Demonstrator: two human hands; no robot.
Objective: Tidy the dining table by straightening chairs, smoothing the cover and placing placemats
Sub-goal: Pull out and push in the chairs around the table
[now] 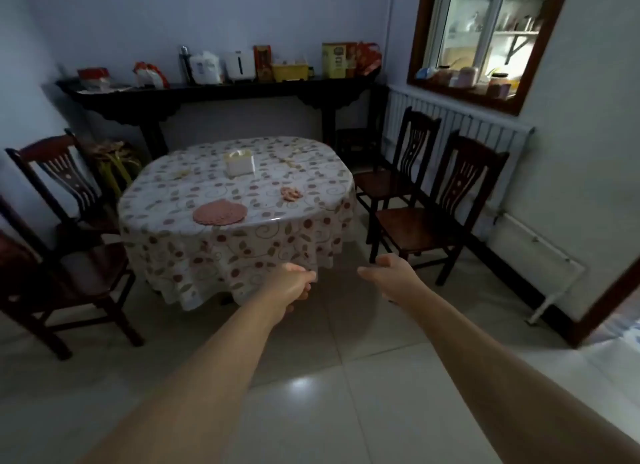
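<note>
Both arms out towards the dining table (239,200), neither hand holding anything.

The left hand (294,285) hangs in front of the table's near drape, fingers loosely curled around nothing; the right hand (391,273) is level with it, just off the table's right corner, fingers relaxed and held clear of the floral cover (242,255). On the table top a round pink placemat (220,213) lies near the front edge, a smaller pink mat (291,193) sits to its right, and a white tissue box (240,162) stands towards the back. Two dark chairs (429,214) stand right of the table, well apart from it, and two more chairs (59,200) stand at its left side.
</note>
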